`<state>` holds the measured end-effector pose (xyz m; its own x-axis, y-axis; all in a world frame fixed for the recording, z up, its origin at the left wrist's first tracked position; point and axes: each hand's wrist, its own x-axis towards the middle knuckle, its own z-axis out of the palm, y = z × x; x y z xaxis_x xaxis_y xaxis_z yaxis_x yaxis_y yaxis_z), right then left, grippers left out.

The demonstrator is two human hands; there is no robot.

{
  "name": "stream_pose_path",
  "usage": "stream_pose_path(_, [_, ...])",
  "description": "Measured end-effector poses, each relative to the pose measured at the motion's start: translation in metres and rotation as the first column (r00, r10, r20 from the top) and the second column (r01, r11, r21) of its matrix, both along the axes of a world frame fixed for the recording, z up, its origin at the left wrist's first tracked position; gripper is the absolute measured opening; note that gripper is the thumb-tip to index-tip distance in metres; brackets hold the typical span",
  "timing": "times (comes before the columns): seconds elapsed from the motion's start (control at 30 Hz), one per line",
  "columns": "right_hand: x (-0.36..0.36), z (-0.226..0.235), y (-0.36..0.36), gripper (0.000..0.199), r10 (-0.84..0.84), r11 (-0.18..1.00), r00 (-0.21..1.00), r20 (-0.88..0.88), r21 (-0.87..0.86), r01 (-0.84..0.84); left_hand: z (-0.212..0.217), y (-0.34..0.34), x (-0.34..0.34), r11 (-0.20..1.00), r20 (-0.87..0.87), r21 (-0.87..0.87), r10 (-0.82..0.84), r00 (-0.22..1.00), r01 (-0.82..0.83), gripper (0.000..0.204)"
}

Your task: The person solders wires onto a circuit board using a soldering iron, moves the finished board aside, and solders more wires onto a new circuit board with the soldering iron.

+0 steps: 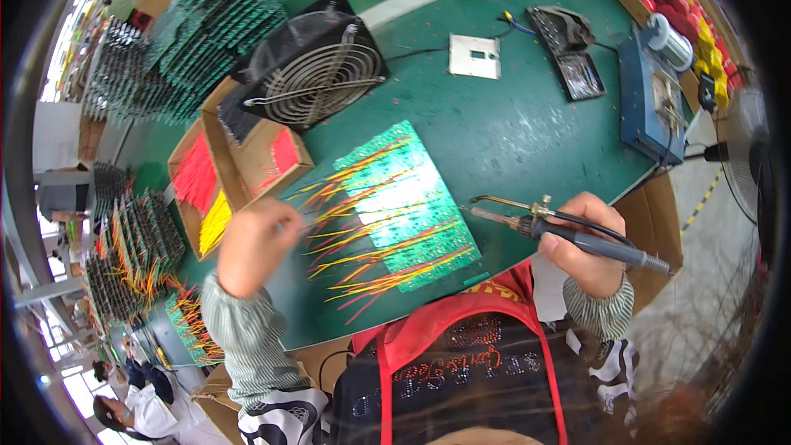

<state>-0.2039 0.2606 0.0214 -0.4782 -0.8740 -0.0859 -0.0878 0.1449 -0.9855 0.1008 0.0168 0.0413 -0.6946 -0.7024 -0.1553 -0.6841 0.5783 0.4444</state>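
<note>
Green rectangular circuit boards (408, 198) with many red and yellow wires lie in a row in the middle of the dark green surface (511, 132), and the wires stick out toward 8 o'clock. The left hand (255, 243) is at 9 o'clock from the boards, its fingers closed around the ends of some wires at the board edge. The right hand (587, 243) is at 3 o'clock from the boards and is clenched around the grey handle of a soldering iron (560, 231); its metal tip points toward the boards and is just beside their right edge. At 11 o'clock from the boards stand open cardboard boxes (239, 165) with red and yellow wire pieces, and above them a black square fan with a metal grille (317, 66). At 2 o'clock, well apart, a blue box-shaped device (651, 103) stands near the surface edge. Stacks of more green boards (206, 25) are at the far left.
</note>
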Motion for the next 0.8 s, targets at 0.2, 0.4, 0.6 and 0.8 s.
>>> stream_pose_path(0.2, [0.007,0.003,-0.014,0.017,0.001,1.000,1.000,-0.006,-0.018,-0.001,-0.036,-0.105,0.022,0.943,-0.033,-0.231,0.238,0.971,-0.239,0.013])
stream_pose_path(0.4, [0.011,0.003,-0.021,0.018,-0.019,1.000,1.000,-0.002,-0.012,0.019,-0.074,-0.146,-0.014,0.782,0.062,-0.622,-0.009,0.998,0.045,0.016])
stream_pose_path(0.6, [0.011,0.002,-0.031,0.018,-0.040,0.999,0.999,0.026,-0.002,0.040,-0.071,-0.160,-0.026,0.891,0.020,-0.453,0.051,0.999,-0.036,0.016])
stream_pose_path(0.8, [0.010,0.003,-0.036,0.018,-0.031,0.999,0.999,0.021,0.017,0.031,-0.072,-0.165,-0.016,0.910,-0.081,-0.381,0.145,0.986,-0.165,0.021])
